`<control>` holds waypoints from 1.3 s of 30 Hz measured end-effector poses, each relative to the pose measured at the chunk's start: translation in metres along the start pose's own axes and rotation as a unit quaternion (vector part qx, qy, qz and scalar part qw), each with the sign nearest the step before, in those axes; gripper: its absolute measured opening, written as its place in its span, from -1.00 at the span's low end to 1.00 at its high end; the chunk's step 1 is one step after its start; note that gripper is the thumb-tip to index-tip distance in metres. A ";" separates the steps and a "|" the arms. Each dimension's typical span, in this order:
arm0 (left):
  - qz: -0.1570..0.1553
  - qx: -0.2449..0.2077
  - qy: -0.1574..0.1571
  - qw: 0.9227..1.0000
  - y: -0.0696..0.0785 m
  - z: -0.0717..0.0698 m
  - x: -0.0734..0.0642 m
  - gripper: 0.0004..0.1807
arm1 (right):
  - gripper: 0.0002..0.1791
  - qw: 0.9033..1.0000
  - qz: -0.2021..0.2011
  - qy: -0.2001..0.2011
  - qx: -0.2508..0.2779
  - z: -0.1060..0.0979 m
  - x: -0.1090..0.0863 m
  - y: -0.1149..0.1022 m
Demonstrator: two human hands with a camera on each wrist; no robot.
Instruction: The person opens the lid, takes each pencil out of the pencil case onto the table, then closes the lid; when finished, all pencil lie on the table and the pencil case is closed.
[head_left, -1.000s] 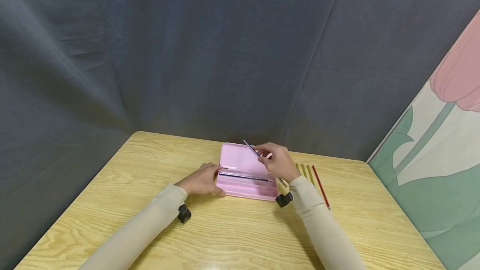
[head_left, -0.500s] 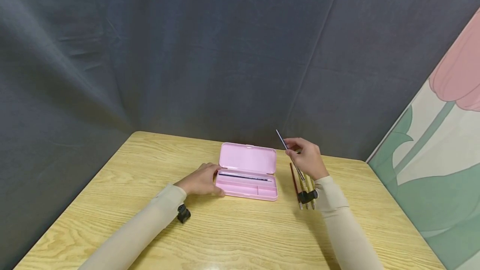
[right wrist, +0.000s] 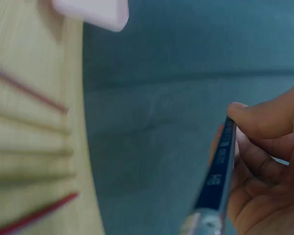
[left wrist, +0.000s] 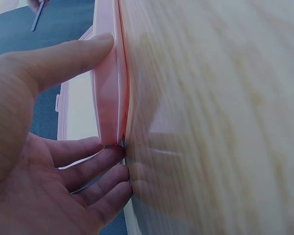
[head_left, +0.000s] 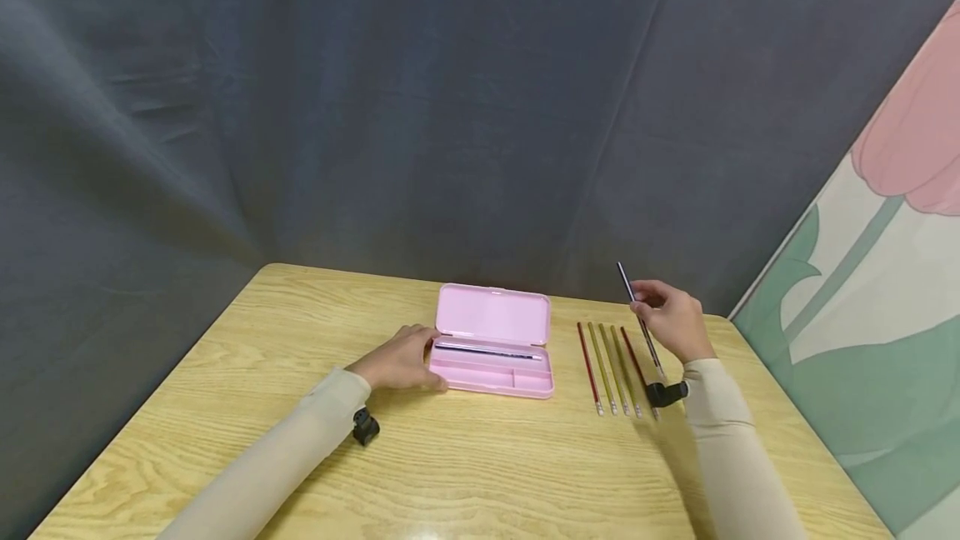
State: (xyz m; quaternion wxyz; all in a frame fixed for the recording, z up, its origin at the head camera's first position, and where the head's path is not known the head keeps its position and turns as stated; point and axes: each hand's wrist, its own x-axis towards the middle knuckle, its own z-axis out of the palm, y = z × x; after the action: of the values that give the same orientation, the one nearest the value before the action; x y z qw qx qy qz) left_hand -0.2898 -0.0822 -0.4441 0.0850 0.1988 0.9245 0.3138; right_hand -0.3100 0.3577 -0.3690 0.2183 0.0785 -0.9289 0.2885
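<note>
A pink pencil case (head_left: 492, 391) lies with its lid raised on the table, and a dark pencil (head_left: 487, 351) rests in its long back compartment. My left hand (head_left: 400, 359) grips the case's left end; in the left wrist view the thumb presses its front wall and fingertips touch the end. Above the table at the right, my right hand (head_left: 675, 322) pinches a dark blue pencil (right wrist: 218, 171) between thumb and fingers. That pencil is tilted, its eraser end down toward the wrist camera. Just left of it lie several red and yellow pencils (head_left: 602, 369) in a row.
The wooden table (head_left: 450, 465) has its back edge against a dark curtain (head_left: 420, 107). To the right stands a panel with a printed tulip (head_left: 907, 148). Case compartments in front of the pencil, one long and one small, show bare pink floors.
My right hand has carried the dark blue pencil rightward from over the case, past the row of pencils to its right end. The left hand stays at the case.
</note>
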 end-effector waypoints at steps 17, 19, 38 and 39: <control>0.001 -0.003 -0.001 1.000 0.000 -0.001 0.000 0.00 | -0.62 0.972 0.100 -0.188 -0.103 0.021 -0.018 0.093; 0.000 0.000 -0.001 1.000 0.000 0.000 0.000 0.00 | -0.61 0.970 0.101 -0.191 -0.109 0.022 -0.018 0.094; 0.012 0.001 0.004 1.000 0.004 -0.003 -0.001 -0.04 | -0.56 0.966 0.104 -0.200 -0.125 0.026 -0.018 0.087; 0.011 0.002 0.003 1.000 0.004 -0.003 -0.001 -0.04 | -0.55 0.966 0.104 -0.199 -0.125 0.026 -0.018 0.087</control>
State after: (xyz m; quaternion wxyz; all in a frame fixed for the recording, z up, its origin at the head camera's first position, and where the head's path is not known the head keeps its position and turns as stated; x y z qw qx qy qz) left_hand -0.2885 -0.0817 -0.4392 0.0783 0.2085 0.9229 0.3139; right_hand -0.3268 0.4149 -0.4405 0.0061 0.0099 -0.9854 0.1696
